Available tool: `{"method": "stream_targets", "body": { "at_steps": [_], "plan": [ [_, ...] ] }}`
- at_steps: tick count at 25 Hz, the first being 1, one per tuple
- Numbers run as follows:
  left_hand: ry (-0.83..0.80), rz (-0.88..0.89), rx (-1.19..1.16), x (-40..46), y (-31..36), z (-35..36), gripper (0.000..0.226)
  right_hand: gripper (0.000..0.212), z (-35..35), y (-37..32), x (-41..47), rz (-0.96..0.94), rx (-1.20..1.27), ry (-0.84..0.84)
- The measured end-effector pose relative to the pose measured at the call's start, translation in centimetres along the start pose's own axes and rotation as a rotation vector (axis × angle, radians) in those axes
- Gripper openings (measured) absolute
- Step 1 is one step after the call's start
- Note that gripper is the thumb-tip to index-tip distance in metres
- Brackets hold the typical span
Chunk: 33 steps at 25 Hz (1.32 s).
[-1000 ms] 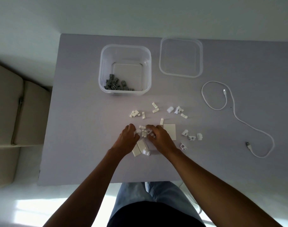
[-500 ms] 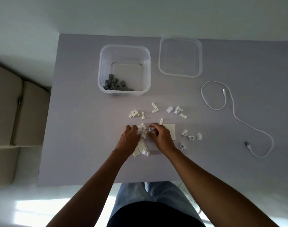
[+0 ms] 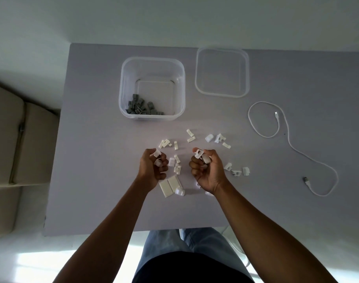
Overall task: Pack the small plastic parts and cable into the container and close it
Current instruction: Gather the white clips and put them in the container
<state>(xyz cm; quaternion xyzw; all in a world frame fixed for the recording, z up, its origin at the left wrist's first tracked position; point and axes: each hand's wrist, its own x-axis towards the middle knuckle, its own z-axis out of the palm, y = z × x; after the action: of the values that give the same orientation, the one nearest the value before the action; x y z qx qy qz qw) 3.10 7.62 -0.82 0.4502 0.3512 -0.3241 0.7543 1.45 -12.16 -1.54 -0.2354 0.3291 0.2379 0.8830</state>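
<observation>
A clear square container (image 3: 152, 64) stands open at the back of the table, with several grey parts (image 3: 143, 107) in its near left corner. Its clear lid (image 3: 222, 72) lies flat to the right. Small white plastic parts (image 3: 175, 145) are scattered on the table in front of the container. My left hand (image 3: 152, 170) is lifted off the table, fingers curled round a few white parts. My right hand (image 3: 207, 170) is also raised and grips several white parts. A white cable (image 3: 291, 144) lies loosely curved at the right.
The grey table (image 3: 93, 160) ends at a front edge close to my legs. Two flat white rectangular pieces (image 3: 170, 185) lie between my wrists. A beige cushioned seat (image 3: 11, 139) stands left of the table.
Both hands were together on the table gathering white parts. They have since lifted and moved apart, each holding a handful of parts.
</observation>
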Motion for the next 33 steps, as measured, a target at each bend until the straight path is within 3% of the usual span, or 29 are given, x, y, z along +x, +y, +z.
{"method": "stream_targets", "body": {
  "at_steps": [3, 10, 15, 19, 22, 24, 26, 27, 30, 31, 33],
  "plan": [
    [-0.032, -0.006, 0.027, 0.0, 0.5, 0.1, 0.028, 0.028, 0.2, -0.5, -0.2, 0.039, -0.098, -0.049],
    [-0.018, -0.038, 0.128, 0.4, 0.8, 0.2, 0.015, 0.041, 0.1, -1.5, -0.2, 0.09, -0.317, 0.012],
    [-0.142, 0.028, 0.268, -0.5, 1.5, 1.3, 0.015, 0.034, 0.3, -2.3, -0.4, 0.082, -0.358, 0.03],
    [-0.253, 0.094, 0.304, -1.2, 2.6, 2.4, 0.028, 0.026, 0.8, -2.7, -0.1, 0.007, -0.369, 0.016],
    [-0.349, 0.097, 0.222, -1.5, 3.8, 2.9, 0.04, 0.025, 1.2, -3.4, -0.1, -0.045, -0.361, 0.074],
    [-0.369, 0.085, 0.168, -1.6, 4.6, 3.3, 0.03, 0.034, 1.0, -4.0, 0.2, -0.114, -0.412, 0.21],
    [-0.244, 0.092, 0.192, -1.3, 4.9, 3.7, 0.021, 0.049, 0.1, -4.5, 0.9, -0.253, -0.624, 0.404],
    [-0.12, 0.113, 0.277, -0.8, 4.8, 3.6, 0.033, 0.051, -0.3, -4.7, 1.3, -0.359, -0.803, 0.48],
    [0.216, 0.291, 0.809, 0.8, 3.8, 3.0, 0.045, 0.024, -1.5, -5.9, 2.6, -0.634, -1.416, 0.553],
    [0.267, 0.339, 1.018, 1.3, 3.1, 2.5, 0.041, 0.021, -1.5, -6.3, 3.0, -0.636, -1.57, 0.527],
    [0.308, 0.329, 1.25, 1.9, 1.8, 1.6, 0.032, 0.037, -1.4, -6.9, 3.9, -0.527, -1.786, 0.493]
  ]
}}
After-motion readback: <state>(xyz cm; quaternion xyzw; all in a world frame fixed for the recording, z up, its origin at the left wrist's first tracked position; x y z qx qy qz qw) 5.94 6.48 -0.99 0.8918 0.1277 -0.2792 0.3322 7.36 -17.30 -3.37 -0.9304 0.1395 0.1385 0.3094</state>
